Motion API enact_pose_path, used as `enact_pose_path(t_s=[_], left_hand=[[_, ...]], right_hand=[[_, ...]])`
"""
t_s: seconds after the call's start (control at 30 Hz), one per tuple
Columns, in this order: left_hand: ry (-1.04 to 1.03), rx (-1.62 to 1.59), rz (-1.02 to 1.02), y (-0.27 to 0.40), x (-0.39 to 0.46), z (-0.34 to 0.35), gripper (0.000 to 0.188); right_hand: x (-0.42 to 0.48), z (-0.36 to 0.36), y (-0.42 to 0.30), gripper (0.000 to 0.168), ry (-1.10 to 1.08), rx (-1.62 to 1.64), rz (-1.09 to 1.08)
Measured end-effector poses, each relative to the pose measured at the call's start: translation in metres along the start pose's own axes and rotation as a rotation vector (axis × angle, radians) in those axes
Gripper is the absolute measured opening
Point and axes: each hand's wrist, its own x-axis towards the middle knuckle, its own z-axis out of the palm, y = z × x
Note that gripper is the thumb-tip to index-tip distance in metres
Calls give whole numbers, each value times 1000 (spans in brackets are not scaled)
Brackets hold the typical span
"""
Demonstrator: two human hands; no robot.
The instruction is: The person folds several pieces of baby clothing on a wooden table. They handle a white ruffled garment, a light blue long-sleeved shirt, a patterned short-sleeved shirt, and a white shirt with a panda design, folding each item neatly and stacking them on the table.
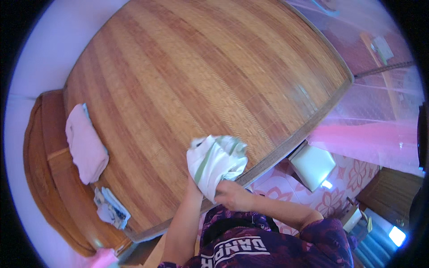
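A white and green cloth (216, 159), bunched up, is held over the near edge of the bed. My right hand (233, 196) grips its lower edge. Only the wrist and a little of my left hand (195, 187) show, because the cloth covers the fingers; whether they grip it from inside is hidden. Beneath the cloth is a striped brown and tan woven mat (167, 110) that spreads over the bed.
A folded pink blanket (87, 144) and a small stack of folded cloths (112, 207) lie by the wooden headboard (50, 187). Pink mosquito netting (362, 140) hangs at the right. A padded stool (313, 165) stands on the patterned tile floor (330, 201) beside the bed.
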Motion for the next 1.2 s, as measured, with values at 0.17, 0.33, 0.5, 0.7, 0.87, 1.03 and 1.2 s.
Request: enact_pose_path(t_s=[0.17,0.33,0.5,0.7,0.87,1.03,1.2], left_hand=[[-60,279,-35,60,-38,9,38],[-631,938,352,129,-129,24,26],[-559,1188,540,109,-186,35,36],[-244,781,706,101,-214,17,40],[-43,607,893,151,-233,-7,25],[52,260,1086,235,-265,-49,24],[340,75,1241,317,-315,-94,31]], right_hand=[[-39,18,-6,22,-84,254,260],[-3,4,5,54,342,1015,896],[67,12,-63,51,352,980,780],[87,55,-113,26,237,356,306],[108,34,-130,16,223,129,144],[109,-29,-112,19,625,203,444],[82,-137,-74,19,925,119,388]])
